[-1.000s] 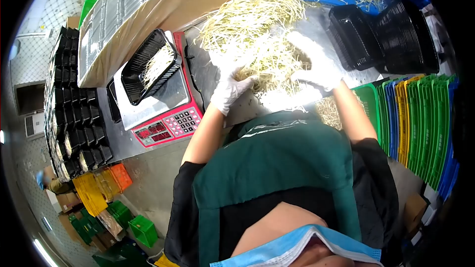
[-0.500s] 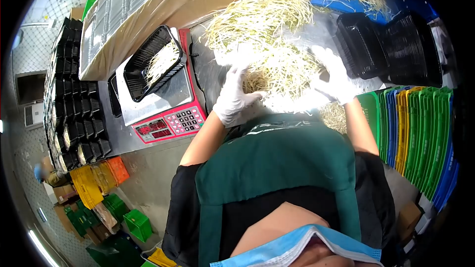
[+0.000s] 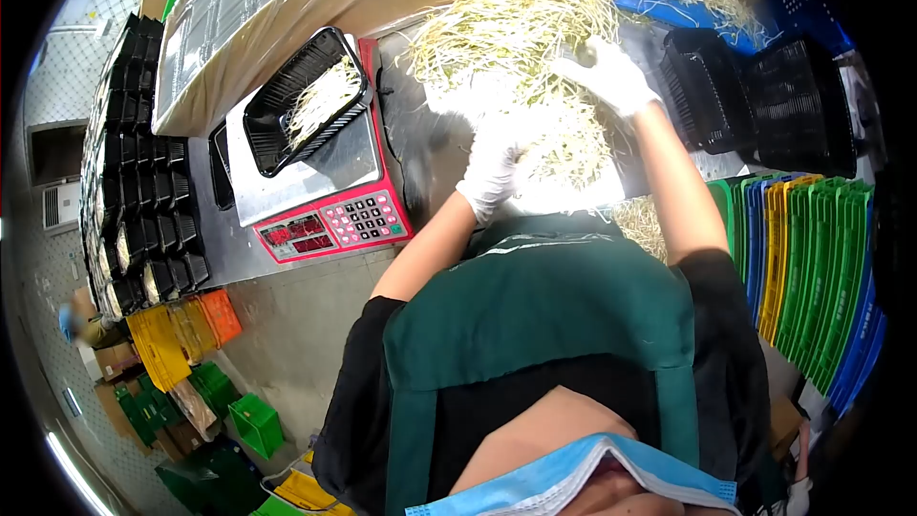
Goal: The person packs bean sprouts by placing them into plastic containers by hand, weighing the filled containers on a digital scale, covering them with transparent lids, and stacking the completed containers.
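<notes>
Long pale bean sprouts (image 3: 521, 24) lie heaped on the metal table, with a looser part (image 3: 568, 139) close to my apron. My left hand (image 3: 492, 172), in a white glove, rests against the left side of this nearer part; glare washes out its fingers. Farther out, my gloved right hand (image 3: 611, 76) reaches over the right side of the heap, thumb and fingers apart and touching sprouts. To the left, a black plastic tray (image 3: 263, 129) holding a small bunch of sprouts sits tilted on a red digital scale (image 3: 334, 229). Neither hand touches the tray or scale.
Nested black trays (image 3: 707, 86) stand at the right. Stacked black trays (image 3: 143, 172) line the table's left end. A plastic-wrapped box (image 3: 334, 5) sits behind the scale. More sprouts lie on a blue surface (image 3: 659, 5) at the back. Coloured crates (image 3: 802, 277) are stacked at the right.
My right hand has moved away from my body and leftward over the sprouts. My left hand has shifted right, closer in against the nearer sprouts. The tray remains on the scale.
</notes>
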Motion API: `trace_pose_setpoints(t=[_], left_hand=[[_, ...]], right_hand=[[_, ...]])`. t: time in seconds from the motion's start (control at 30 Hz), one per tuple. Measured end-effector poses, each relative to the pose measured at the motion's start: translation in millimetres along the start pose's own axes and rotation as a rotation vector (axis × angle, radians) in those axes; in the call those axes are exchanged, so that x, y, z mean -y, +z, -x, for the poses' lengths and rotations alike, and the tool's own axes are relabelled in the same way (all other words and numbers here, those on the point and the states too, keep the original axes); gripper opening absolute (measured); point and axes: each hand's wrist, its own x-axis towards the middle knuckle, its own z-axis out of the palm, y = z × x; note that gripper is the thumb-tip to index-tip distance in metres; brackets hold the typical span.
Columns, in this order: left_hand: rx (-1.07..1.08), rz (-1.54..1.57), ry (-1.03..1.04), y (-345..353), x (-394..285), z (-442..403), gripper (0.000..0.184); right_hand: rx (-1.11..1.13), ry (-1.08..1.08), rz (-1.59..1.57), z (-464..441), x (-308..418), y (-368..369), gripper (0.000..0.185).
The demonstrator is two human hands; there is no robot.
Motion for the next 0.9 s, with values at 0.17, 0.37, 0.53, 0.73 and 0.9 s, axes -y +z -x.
trace_pose_setpoints(t=[0.17, 0.37, 0.53, 0.73, 0.9], left_hand=[[0.071, -0.293, 0.102, 1, 13, 13, 0.043], [-0.065, -0.206, 0.023, -24, 3, 24, 0.058], [-0.031, 0.590, -0.436, -13, 14, -26, 0.062], [0.329, -0.466, 0.049, 1, -11, -61, 0.046], [0.174, -0.177, 0.133, -12, -22, -20, 0.044]], right_hand=[[0.077, 0.029, 0.655, -33, 39, 58, 0.079], [0.192, -0.083, 0.434, -12, -24, 11, 0.042], [0.050, -0.157, 0.112, 29, -43, -10, 0.034], [0.011, 0.059, 0.301, -19, -18, 17, 0.051], [-0.015, 0.108, 0.652, -27, 17, 42, 0.079]])
